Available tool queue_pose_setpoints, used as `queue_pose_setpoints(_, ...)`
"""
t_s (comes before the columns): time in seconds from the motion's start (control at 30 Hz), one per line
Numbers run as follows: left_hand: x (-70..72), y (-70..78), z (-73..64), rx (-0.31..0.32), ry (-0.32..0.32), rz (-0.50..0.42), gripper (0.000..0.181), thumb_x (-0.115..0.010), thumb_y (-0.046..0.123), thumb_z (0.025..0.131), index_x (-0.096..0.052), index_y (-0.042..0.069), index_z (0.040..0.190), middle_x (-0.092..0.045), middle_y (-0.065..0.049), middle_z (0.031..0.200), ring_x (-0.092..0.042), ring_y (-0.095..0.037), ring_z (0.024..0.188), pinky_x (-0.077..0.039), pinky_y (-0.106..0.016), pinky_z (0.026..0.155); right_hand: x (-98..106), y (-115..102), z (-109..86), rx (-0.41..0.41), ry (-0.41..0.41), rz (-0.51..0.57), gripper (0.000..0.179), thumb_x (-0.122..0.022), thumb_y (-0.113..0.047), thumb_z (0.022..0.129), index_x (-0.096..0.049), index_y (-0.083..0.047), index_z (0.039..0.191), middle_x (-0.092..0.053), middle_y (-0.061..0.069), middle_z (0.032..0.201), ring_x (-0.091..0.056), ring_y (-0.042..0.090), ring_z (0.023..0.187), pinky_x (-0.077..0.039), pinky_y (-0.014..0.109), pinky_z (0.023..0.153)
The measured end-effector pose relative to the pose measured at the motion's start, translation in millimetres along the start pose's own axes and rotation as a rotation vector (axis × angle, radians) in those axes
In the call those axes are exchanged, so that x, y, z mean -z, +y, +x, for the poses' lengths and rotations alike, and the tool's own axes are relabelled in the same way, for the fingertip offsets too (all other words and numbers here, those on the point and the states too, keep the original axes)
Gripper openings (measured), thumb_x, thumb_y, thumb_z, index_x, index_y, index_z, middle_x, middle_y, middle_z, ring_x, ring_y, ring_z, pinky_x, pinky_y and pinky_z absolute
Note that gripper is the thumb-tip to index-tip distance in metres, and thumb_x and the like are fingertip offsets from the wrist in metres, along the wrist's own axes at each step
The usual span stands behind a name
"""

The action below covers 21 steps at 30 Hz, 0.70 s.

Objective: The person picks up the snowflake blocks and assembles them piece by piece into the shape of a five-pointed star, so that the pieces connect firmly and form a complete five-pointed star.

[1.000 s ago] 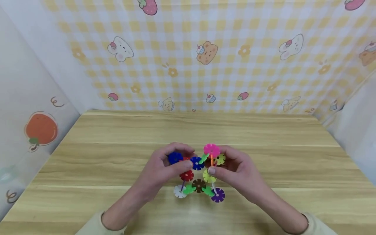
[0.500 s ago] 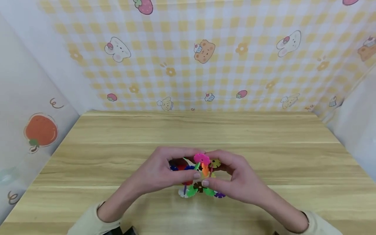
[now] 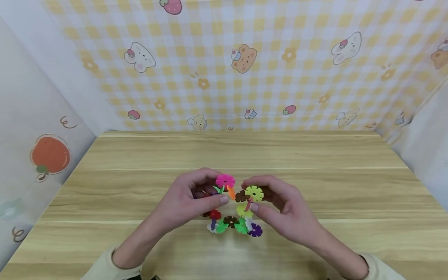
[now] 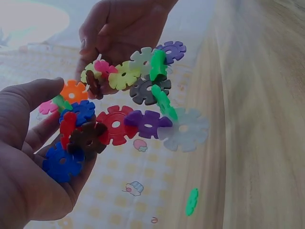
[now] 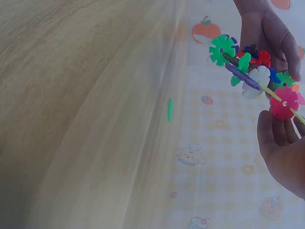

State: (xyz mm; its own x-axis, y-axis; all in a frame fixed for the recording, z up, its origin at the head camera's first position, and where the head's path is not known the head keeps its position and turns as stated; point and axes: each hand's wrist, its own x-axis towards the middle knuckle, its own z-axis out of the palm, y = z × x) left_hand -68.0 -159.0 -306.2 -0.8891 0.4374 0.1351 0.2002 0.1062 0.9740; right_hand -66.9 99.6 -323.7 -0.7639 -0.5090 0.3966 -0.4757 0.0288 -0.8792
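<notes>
A chain of interlocking plastic discs (image 3: 231, 221) in several colours hangs between both hands, bent into a ring shape. My left hand (image 3: 190, 202) grips its left part, where blue, red and brown discs (image 4: 89, 140) lie against the fingers. The pink disc (image 3: 225, 181) and orange disc (image 3: 231, 192) stick up beside its thumb. My right hand (image 3: 283, 212) pinches the other part near the yellow disc (image 3: 254, 193), the brown disc (image 3: 241, 196) and a dark pink disc (image 5: 284, 103). Orange and brown discs stand close together, a narrow gap showing between them in the head view.
The wooden table (image 3: 105, 217) stretches under and beyond the hands. A loose green disc (image 4: 192, 202) appears nearly edge-on away from the chain. A checked, cartoon-printed cloth (image 3: 217, 70) rises behind the table, with pale cloth walls at both sides.
The hands came together around the pink and orange discs, then parted slightly. The pink and orange end has shifted left to the left thumb, and the yellow disc is more exposed.
</notes>
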Motion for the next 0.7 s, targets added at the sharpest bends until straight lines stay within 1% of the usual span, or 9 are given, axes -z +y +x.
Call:
queue_pose_setpoints(0.1,0.8,-1.9,-0.4,-0.002,0.025,0.020,0.024,-0.075,0.012,0.094,-0.072,0.014,0.118,-0.073,-0.008,0.098,-0.069,-0.028,0.076,-0.058,-0.032,0.059,-1.4,0.8,1.2,-0.002,-0.005,-0.009,0.041,-0.060,0.011,0.094,-0.061,-0.005,0.132,-0.066,0.008,0.128,-0.067,0.021,0.111,-0.058,0.034,0.093)
queue_pose_setpoints(0.23,2.0,-3.4,-0.8,0.003,0.049,0.036,0.024,-0.075,0.011,0.093,-0.071,0.013,0.117,-0.072,-0.009,0.100,-0.070,-0.025,0.078,-0.059,-0.033,0.060,-2.7,1.7,5.6,-0.014,-0.022,-0.011,0.043,-0.056,0.008,0.097,-0.057,-0.007,0.138,-0.064,0.008,0.132,-0.065,0.022,0.115,-0.057,0.033,0.094)
queue_pose_setpoints(0.33,3.0,-3.4,-1.2,-0.024,0.059,0.052,0.024,-0.075,0.009,0.092,-0.072,0.010,0.116,-0.072,-0.009,0.102,-0.070,-0.025,0.080,-0.060,-0.033,0.064,-2.5,1.5,9.3,-0.032,-0.029,-0.013,0.043,-0.050,0.002,0.102,-0.054,-0.009,0.143,-0.063,0.008,0.134,-0.062,0.021,0.120,-0.056,0.032,0.096)
queue_pose_setpoints(0.4,3.7,-4.2,-1.9,-0.048,0.065,0.067,0.023,-0.075,0.009,0.092,-0.072,0.009,0.115,-0.073,-0.008,0.102,-0.070,-0.024,0.080,-0.060,-0.032,0.066,-1.7,2.2,12.2,-0.053,-0.028,0.019,0.041,-0.043,-0.004,0.106,-0.050,-0.008,0.146,-0.063,0.013,0.135,-0.062,0.022,0.121,-0.056,0.033,0.097)
queue_pose_setpoints(0.43,4.1,-4.8,-2.4,-0.058,0.069,0.077,0.023,-0.075,0.008,0.092,-0.073,0.009,0.115,-0.073,-0.008,0.102,-0.070,-0.023,0.080,-0.060,-0.032,0.066,-1.2,2.8,13.8,-0.080,-0.025,0.057,0.040,-0.040,-0.009,0.108,-0.048,-0.007,0.147,-0.062,0.017,0.136,-0.063,0.022,0.122,-0.056,0.033,0.099)
queue_pose_setpoints(0.5,5.5,-5.9,-4.2,-0.064,0.076,0.082,0.023,-0.075,0.008,0.092,-0.073,0.010,0.115,-0.073,-0.008,0.102,-0.070,-0.022,0.080,-0.060,-0.032,0.066,-0.1,4.3,17.1,-0.166,-0.002,0.139,0.043,-0.035,-0.020,0.110,-0.044,-0.004,0.149,-0.061,0.022,0.137,-0.065,0.021,0.119,-0.055,0.033,0.099)
queue_pose_setpoints(0.57,7.5,-6.1,-6.8,-0.060,0.087,0.090,0.022,-0.075,0.008,0.092,-0.073,0.010,0.114,-0.073,-0.008,0.101,-0.070,-0.021,0.079,-0.060,-0.032,0.065,1.9,9.0,20.9,-0.307,0.044,0.207,0.047,-0.035,-0.027,0.111,-0.040,-0.001,0.150,-0.058,0.028,0.137,-0.067,0.025,0.115,-0.057,0.035,0.098)
queue_pose_setpoints(0.63,10.3,-5.5,-10.2,-0.050,0.104,0.102,0.022,-0.076,0.008,0.092,-0.073,0.011,0.113,-0.073,-0.008,0.100,-0.070,-0.021,0.077,-0.059,-0.032,0.063,4.7,17.6,22.8,-0.474,0.088,0.221,0.051,-0.042,-0.031,0.110,-0.038,0.000,0.150,-0.058,0.028,0.137,-0.068,0.026,0.114,-0.057,0.036,0.098)
queue_pose_setpoints(0.7,13.5,-4.1,-14.3,-0.040,0.116,0.113,0.022,-0.076,0.009,0.092,-0.073,0.011,0.113,-0.073,-0.007,0.100,-0.070,-0.021,0.077,-0.059,-0.032,0.063,7.9,29.3,23.0,-0.629,0.099,0.195,0.054,-0.049,-0.029,0.108,-0.035,-0.001,0.151,-0.057,0.027,0.138,-0.069,0.028,0.111,-0.058,0.038,0.096)
